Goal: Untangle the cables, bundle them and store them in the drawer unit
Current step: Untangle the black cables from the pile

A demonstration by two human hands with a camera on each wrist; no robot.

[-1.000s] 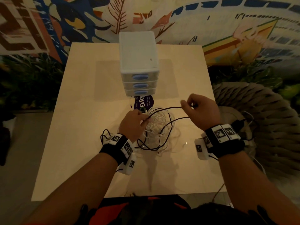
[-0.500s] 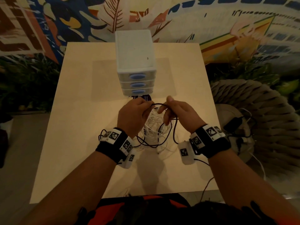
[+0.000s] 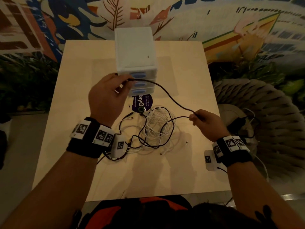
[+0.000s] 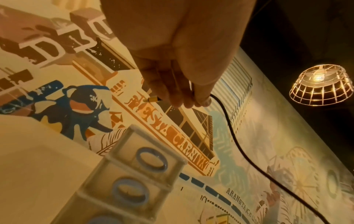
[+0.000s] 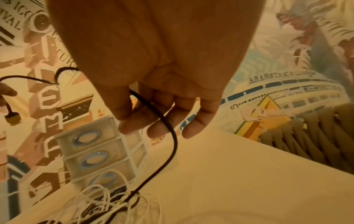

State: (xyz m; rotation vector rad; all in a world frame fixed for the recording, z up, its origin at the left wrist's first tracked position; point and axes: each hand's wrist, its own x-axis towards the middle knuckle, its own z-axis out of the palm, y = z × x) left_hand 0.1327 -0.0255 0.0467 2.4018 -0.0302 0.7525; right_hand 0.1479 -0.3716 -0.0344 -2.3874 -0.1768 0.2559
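Nearest the viewer, both forearms reach over the near edge of the table (image 3: 69, 146), each wrist wearing a dark band with printed marker tiles. The right hand (image 3: 206, 124) is raised near the table's right edge; its fingers (image 5: 126, 121) are curled, with the black cable (image 3: 166, 91) pinched between thumb and forefinger and running across the inside of the fingers, as the right wrist view shows. From this grip the black cable drops to the table and joins the tangle of cables (image 3: 156, 128), a heap of thin white and black cable lying in the middle of the table, between the two wrists. Further out, the black cable arcs up and left through the air to the left hand (image 3: 105, 96), which is raised in front of the drawer unit (image 3: 135, 52). The left fingers (image 4: 172, 94) are closed round the cable near its end, and a small yellow plug (image 4: 153, 99) projects from them. Just behind the tangle lies a dark round sticker (image 3: 142, 103) with white lettering, touching the foot of the drawer unit. The drawer unit stands upright at the far middle of the table, white, with three blue-handled drawers, all closed. A woven seat (image 3: 264, 113) stands off the table's right side.
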